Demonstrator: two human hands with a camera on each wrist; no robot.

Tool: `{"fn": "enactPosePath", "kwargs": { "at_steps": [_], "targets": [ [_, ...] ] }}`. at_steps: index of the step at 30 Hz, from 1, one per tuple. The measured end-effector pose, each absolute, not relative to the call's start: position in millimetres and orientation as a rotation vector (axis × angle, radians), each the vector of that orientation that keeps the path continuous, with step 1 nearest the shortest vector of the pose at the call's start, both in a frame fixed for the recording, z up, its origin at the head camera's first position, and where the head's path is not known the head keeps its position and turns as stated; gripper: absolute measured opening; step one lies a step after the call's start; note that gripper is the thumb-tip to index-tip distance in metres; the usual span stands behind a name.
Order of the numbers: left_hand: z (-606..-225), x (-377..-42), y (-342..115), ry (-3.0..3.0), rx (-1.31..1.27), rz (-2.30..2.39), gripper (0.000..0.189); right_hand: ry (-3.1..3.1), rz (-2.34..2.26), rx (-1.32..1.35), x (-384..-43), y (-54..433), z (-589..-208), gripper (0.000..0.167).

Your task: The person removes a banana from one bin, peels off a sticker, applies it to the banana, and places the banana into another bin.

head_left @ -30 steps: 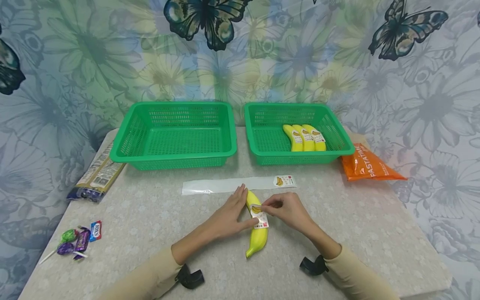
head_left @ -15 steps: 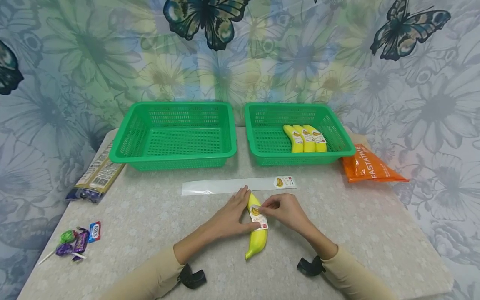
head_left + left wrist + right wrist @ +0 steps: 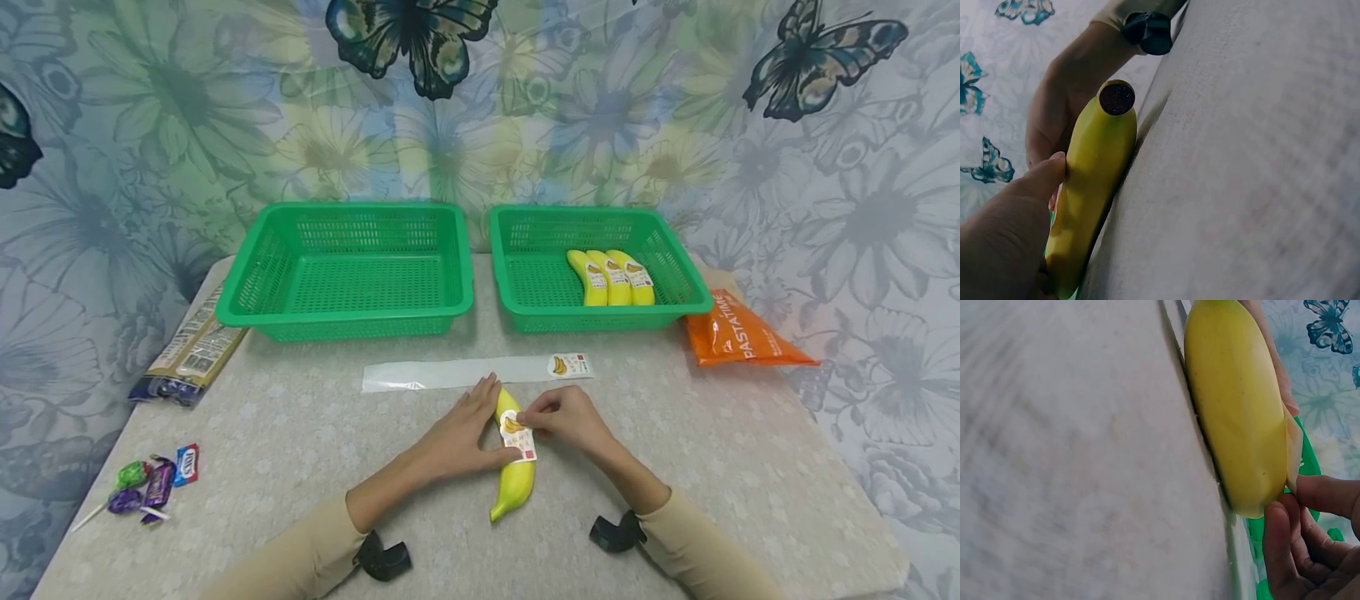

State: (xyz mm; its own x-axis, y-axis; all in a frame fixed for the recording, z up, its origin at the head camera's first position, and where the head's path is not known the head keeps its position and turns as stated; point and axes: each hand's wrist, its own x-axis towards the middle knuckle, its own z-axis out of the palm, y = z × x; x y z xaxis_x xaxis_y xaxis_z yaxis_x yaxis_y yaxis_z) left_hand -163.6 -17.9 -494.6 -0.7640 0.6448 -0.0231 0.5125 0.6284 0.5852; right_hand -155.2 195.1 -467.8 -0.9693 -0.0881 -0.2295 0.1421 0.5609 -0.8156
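Observation:
A yellow banana [image 3: 513, 487] lies lengthwise on the table, its stem end toward me. My left hand [image 3: 459, 437] holds it from the left, with the thumb on the lower part of a white banana-picture sticker [image 3: 520, 444] and the fingers along the far left side. My right hand [image 3: 568, 418] pinches the sticker's upper right edge. In the right wrist view, the sticker [image 3: 1294, 450] stands off the banana [image 3: 1235, 406] at that edge, between thumb and fingertips. The left wrist view shows the left thumb [image 3: 1044, 175] against the banana's side [image 3: 1094, 156].
Behind lies a clear backing strip [image 3: 450, 372] bearing another sticker [image 3: 570, 365]. Two green baskets [image 3: 345, 320] stand further back; the right basket [image 3: 600, 320] holds three stickered bananas [image 3: 618, 283]. An orange bag [image 3: 742, 333], a gold packet [image 3: 191, 354] and sweets [image 3: 153, 487] lie at the sides.
The sticker's upper part has come down flatter, and its picture shows more fully. My right hand has shifted slightly, still pinching the edge. My left hand has stayed nearly in place.

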Motion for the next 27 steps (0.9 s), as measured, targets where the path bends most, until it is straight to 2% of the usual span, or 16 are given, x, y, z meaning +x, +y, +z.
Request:
{"fn": "enactPosePath", "kwargs": {
  "at_steps": [9, 17, 27],
  "targets": [
    [-491, -163, -18, 2.618, 0.937, 0.840, 0.107, 2.360, -1.377, 0.158, -156, 203, -473, 0.028],
    [-490, -164, -19, 2.619, 0.930, 0.854, 0.108, 2.325, -1.265, -0.074, -151, 212, -470, 0.036],
    [-490, -164, -18, 2.603, 0.928, 0.874, 0.108, 2.231, -1.351, -0.052, -155, 212, -471, 0.028]
  ]
}}
